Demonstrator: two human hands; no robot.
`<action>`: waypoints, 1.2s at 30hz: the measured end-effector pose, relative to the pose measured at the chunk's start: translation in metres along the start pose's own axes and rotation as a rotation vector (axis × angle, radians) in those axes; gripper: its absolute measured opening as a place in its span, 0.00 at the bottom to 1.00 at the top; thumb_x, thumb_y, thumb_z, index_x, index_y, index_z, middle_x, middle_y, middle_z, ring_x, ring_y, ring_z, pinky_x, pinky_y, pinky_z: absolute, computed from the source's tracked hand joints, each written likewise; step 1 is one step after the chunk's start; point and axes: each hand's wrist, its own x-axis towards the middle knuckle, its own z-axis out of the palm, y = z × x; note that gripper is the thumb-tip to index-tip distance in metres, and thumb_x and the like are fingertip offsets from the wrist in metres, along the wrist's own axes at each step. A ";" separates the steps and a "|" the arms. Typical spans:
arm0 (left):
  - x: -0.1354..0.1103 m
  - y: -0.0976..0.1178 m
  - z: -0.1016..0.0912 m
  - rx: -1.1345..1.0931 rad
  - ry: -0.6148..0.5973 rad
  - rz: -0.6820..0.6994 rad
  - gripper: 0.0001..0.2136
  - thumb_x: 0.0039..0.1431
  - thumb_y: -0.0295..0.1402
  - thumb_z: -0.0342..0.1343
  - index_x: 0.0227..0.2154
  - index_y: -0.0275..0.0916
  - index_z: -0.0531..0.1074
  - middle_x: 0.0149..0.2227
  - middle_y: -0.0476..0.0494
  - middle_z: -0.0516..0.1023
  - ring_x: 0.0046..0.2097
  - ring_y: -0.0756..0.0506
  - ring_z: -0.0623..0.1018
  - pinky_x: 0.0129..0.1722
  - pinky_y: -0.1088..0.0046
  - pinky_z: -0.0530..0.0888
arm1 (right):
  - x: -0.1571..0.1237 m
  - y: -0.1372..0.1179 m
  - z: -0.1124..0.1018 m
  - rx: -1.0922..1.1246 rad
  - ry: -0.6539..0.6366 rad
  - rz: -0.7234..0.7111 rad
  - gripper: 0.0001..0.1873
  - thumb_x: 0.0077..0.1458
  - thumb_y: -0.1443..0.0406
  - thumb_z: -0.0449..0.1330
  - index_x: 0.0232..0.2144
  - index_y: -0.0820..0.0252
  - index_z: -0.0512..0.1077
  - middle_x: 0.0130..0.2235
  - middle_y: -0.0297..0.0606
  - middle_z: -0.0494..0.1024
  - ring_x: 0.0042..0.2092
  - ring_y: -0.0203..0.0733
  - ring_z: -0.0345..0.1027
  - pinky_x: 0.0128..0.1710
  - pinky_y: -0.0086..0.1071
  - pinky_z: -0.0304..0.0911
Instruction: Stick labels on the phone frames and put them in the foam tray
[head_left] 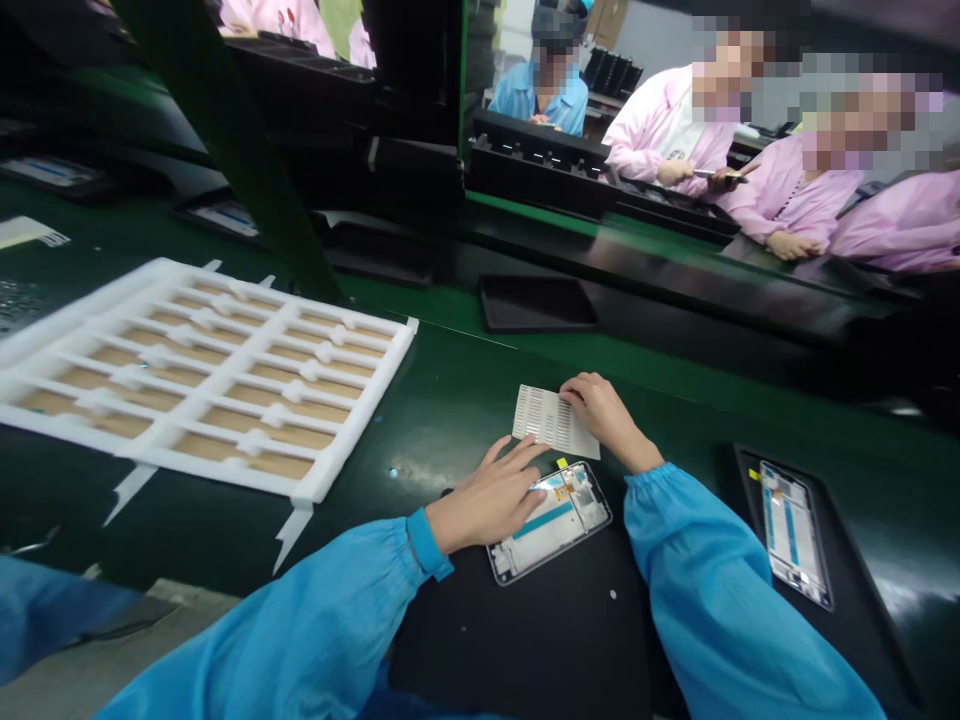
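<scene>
Lying on the black pad (525, 650), the phone frame (559, 530) is set at a slant, its long axis running from about 8 to 2 o'clock. A blue strip (541, 523) runs along its interior, and a yellow tab (562, 463) projects from its 12 o'clock edge. The left hand (495, 493) is spread palm down over the frame's 10 o'clock portion, fingers extended toward the sheet; it is not closed around the frame.

The perforated sheet (541, 412), marked with rows of narrow pieces, is located at 12 o'clock, just beyond the frame. The right hand (598, 408) is at the sheet's 2 o'clock edge with fingers bent; whether the fingertips pinch the sheet cannot be told.

A small white dot (613, 594) is on the pad between 4 and 5 o'clock of the frame. At 3 o'clock, a black tray (844, 570) contains a second phone frame (795, 535). At 10 o'clock, a white foam rack (352, 425) with tan-bottomed compartments occupies the green tabletop (442, 400). A shallow dark tray (536, 305) is positioned farther out at 12 o'clock. Co-workers in pink garments (660, 120) are stationed at 1 o'clock, across the line.
</scene>
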 end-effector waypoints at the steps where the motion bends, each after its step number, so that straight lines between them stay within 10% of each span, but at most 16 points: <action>1: 0.000 0.000 0.000 -0.001 -0.004 -0.003 0.13 0.70 0.36 0.44 0.39 0.36 0.71 0.66 0.36 0.61 0.70 0.37 0.53 0.68 0.48 0.52 | -0.001 0.001 0.001 0.018 0.001 0.002 0.10 0.59 0.67 0.53 0.29 0.58 0.72 0.35 0.44 0.75 0.41 0.49 0.64 0.46 0.42 0.58; 15: -0.001 0.001 -0.002 -0.017 -0.038 0.022 0.15 0.71 0.38 0.44 0.36 0.36 0.71 0.71 0.37 0.47 0.71 0.38 0.44 0.68 0.44 0.41 | -0.014 -0.004 -0.015 0.684 0.462 0.329 0.20 0.58 0.46 0.52 0.34 0.56 0.63 0.33 0.37 0.74 0.33 0.38 0.71 0.39 0.37 0.69; 19: 0.000 0.004 -0.007 -0.092 -0.019 0.006 0.15 0.70 0.40 0.46 0.42 0.36 0.74 0.71 0.37 0.45 0.71 0.36 0.47 0.68 0.49 0.50 | -0.060 -0.038 -0.044 0.781 0.392 0.340 0.18 0.52 0.50 0.64 0.33 0.58 0.69 0.31 0.37 0.77 0.33 0.39 0.73 0.38 0.37 0.71; 25: -0.006 0.034 -0.027 -0.218 -0.021 -0.022 0.16 0.69 0.42 0.48 0.48 0.42 0.76 0.47 0.43 0.80 0.48 0.42 0.79 0.47 0.70 0.73 | -0.141 -0.085 -0.079 0.864 0.213 0.331 0.13 0.56 0.56 0.65 0.35 0.57 0.69 0.34 0.40 0.82 0.36 0.43 0.77 0.38 0.37 0.74; 36: -0.031 0.079 -0.019 0.111 -0.008 0.093 0.13 0.69 0.33 0.48 0.51 0.44 0.73 0.47 0.46 0.80 0.47 0.43 0.80 0.45 0.69 0.74 | -0.192 -0.111 -0.084 0.680 -0.063 0.220 0.11 0.62 0.66 0.56 0.48 0.52 0.68 0.53 0.39 0.76 0.39 0.39 0.78 0.44 0.38 0.74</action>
